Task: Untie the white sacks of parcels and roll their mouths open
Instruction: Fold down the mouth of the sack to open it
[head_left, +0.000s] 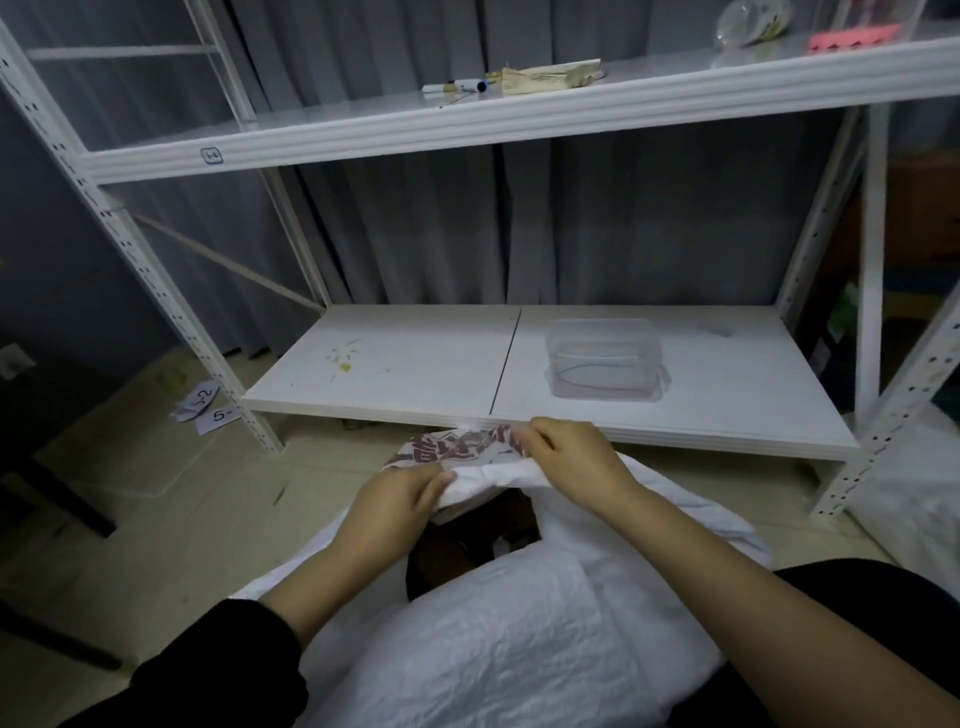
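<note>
While one white sack (519, 639) lies on the floor (208, 499) before the lower shelf (415, 374), its printed rim (452, 447) is gripped by two hands, left hand (400, 501) and right hand (576, 457), fingers curled on the fabric. One clear plastic box (605, 358) is seen on that shelf, two paper labels (200, 408) on the floor.

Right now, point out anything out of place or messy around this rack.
Two numbered paper labels lie loose on the floor beside the rack's left post, and yellow-green smears stain the lower shelf. Nothing else stands out.
</note>
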